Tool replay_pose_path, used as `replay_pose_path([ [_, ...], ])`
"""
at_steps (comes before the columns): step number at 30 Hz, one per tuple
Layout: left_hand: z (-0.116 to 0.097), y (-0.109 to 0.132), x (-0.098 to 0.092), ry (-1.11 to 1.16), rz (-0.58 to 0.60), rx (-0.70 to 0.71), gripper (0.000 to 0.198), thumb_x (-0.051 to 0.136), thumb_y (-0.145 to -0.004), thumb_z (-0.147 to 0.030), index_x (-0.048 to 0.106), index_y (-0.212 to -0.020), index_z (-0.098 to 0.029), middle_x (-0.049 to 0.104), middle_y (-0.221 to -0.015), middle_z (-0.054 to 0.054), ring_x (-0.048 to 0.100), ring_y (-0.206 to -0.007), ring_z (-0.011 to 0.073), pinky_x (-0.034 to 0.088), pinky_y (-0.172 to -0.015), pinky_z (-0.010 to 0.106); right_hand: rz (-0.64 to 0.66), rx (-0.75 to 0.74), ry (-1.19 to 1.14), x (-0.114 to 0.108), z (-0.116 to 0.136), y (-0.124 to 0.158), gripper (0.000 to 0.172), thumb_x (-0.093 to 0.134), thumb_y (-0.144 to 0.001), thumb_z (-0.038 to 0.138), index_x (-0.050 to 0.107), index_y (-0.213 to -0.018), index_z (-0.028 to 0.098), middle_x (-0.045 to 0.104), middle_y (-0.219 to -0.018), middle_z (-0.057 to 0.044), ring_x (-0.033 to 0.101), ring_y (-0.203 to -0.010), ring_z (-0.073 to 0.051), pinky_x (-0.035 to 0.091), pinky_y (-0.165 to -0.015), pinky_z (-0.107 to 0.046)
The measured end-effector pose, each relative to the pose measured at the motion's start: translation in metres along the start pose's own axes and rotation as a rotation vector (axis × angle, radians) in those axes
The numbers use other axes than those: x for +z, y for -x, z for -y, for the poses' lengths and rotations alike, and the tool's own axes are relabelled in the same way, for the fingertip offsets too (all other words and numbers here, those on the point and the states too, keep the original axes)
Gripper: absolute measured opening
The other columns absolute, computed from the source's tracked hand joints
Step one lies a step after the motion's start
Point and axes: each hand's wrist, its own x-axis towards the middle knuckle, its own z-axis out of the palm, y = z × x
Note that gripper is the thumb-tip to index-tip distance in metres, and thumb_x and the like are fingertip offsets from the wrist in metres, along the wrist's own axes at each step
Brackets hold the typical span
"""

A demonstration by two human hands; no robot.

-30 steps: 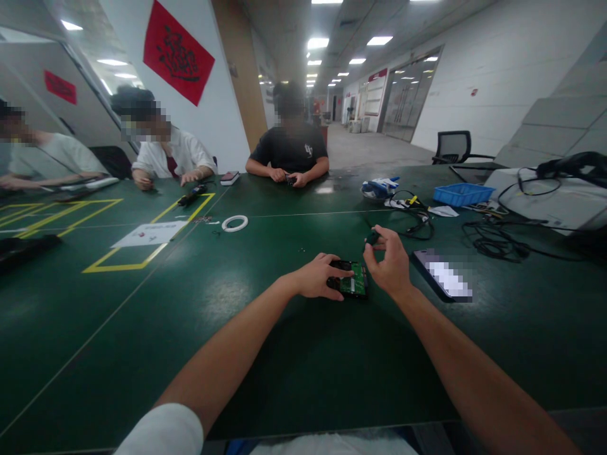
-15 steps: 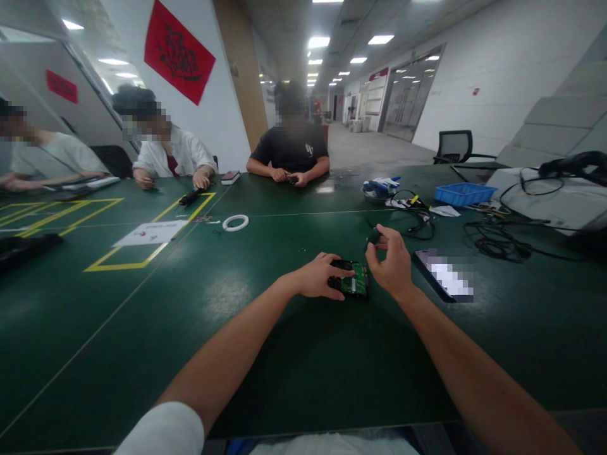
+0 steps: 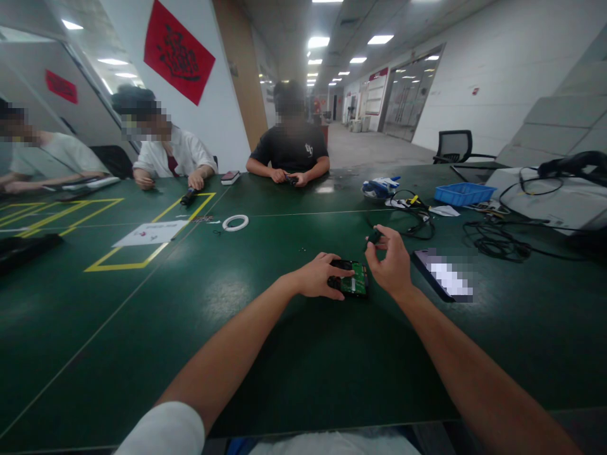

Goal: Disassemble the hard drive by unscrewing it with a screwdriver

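A small black device with a green circuit board (image 3: 354, 282) lies on the dark green table (image 3: 265, 354) in front of me. My left hand (image 3: 318, 276) rests on its left side, fingers curled over it and holding it down. Just right of the board, my right hand (image 3: 391, 261) is raised a little, thumb and fingers pinched on a small dark tool (image 3: 372, 239) whose tip points down toward the board's far right corner.
A phone (image 3: 442, 276) lies right of my right hand. Black cables (image 3: 493, 243), a blue tray (image 3: 463, 193) and a white box (image 3: 554, 202) sit at the right. A white tape ring (image 3: 236, 222) and paper (image 3: 150, 233) lie left. Three people sit across the table.
My right hand has turned the small tool slightly between its fingers; the left hand and board stay put. The person in white has moved a hand onto a dark tool.
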Motion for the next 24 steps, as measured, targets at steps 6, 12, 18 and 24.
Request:
replay_pose_path([
  [6,0.0030,-0.0013,0.0024,-0.008,0.001,0.007,0.071,0.071,-0.081,-0.061,0.054,-0.144,-0.032,0.037,-0.151,0.015,0.038,-0.135,0.0385,0.036,-0.108,0.051,0.006,0.006,0.014,-0.0004,0.0000,0.0003,0.042,0.061,-0.092,0.032,0.050,-0.131,0.023,0.058,-0.116,-0.012,0.065,-0.084,-0.022,0.063,-0.071,-0.041],
  [12,0.0025,-0.0008,0.0017,0.001,-0.003,-0.006,0.071,0.072,-0.080,-0.061,0.054,-0.144,-0.034,0.036,-0.151,0.013,0.037,-0.135,0.0380,0.037,-0.108,0.050,0.027,0.009,0.008,-0.0041,0.0036,-0.0009,0.041,0.062,-0.091,0.032,0.053,-0.130,0.023,0.056,-0.115,-0.011,0.063,-0.080,-0.020,0.062,-0.072,-0.041],
  [18,-0.0006,0.0004,-0.0004,0.009,0.006,-0.013,0.071,0.071,-0.081,-0.060,0.054,-0.145,-0.033,0.035,-0.152,0.013,0.036,-0.136,0.0390,0.036,-0.109,0.051,0.023,0.045,-0.025,0.0016,-0.0001,0.0019,0.048,0.058,-0.093,0.029,0.044,-0.138,0.022,0.059,-0.126,-0.015,0.068,-0.092,-0.024,0.063,-0.075,-0.042],
  [24,-0.0010,-0.0002,-0.0006,0.007,0.005,-0.008,0.071,0.072,-0.080,-0.060,0.054,-0.144,-0.033,0.037,-0.152,0.013,0.036,-0.136,0.0388,0.035,-0.109,0.051,0.043,0.020,0.022,-0.0006,-0.0002,0.0014,0.046,0.061,-0.092,0.037,0.049,-0.135,0.025,0.061,-0.108,-0.010,0.065,-0.077,-0.022,0.063,-0.075,-0.045],
])
